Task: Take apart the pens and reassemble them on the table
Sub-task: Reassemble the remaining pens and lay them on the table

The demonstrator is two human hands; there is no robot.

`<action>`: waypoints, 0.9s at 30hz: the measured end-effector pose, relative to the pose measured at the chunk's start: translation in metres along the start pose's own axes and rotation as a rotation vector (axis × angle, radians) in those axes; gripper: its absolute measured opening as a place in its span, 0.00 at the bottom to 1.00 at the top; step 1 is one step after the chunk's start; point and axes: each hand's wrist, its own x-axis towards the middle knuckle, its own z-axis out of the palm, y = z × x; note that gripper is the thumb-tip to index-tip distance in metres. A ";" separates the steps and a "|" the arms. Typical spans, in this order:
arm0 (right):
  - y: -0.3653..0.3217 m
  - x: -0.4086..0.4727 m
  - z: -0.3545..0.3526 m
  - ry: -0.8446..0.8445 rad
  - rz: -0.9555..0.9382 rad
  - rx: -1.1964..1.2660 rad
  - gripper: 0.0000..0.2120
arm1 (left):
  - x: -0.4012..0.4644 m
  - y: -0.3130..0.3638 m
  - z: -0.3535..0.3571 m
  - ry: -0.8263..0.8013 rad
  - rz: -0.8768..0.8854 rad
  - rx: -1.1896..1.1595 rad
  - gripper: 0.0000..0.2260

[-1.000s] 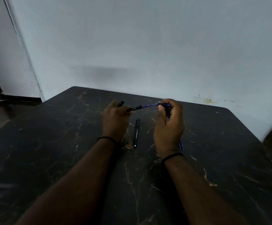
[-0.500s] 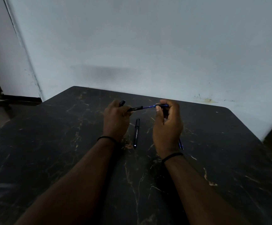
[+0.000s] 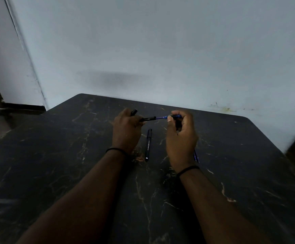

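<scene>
Dark marble-look table [image 3: 231, 155] with pale veins, pushed up near the wall. A black pen [image 3: 148, 145] lies on it, a blue pen [image 3: 196, 156] just off to the right.

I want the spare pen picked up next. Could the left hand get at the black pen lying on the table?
Probably not yet: the left hand grips a black barrel. The black pen lies uncovered right beside it.

Head-worn view, looking forward and down — close over table [image 3: 72, 155]
</scene>
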 end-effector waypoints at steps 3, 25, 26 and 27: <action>-0.001 0.000 0.000 0.001 0.051 0.036 0.06 | 0.001 0.002 -0.002 -0.025 0.048 0.056 0.03; 0.011 0.005 -0.002 -0.050 0.267 0.065 0.05 | 0.001 0.014 -0.004 -0.124 0.166 0.077 0.05; 0.011 0.005 -0.003 -0.044 0.266 0.071 0.05 | 0.001 0.014 -0.005 -0.121 0.168 0.068 0.05; 0.011 0.005 -0.003 -0.036 0.266 0.079 0.06 | 0.001 0.015 -0.005 -0.117 0.171 0.057 0.05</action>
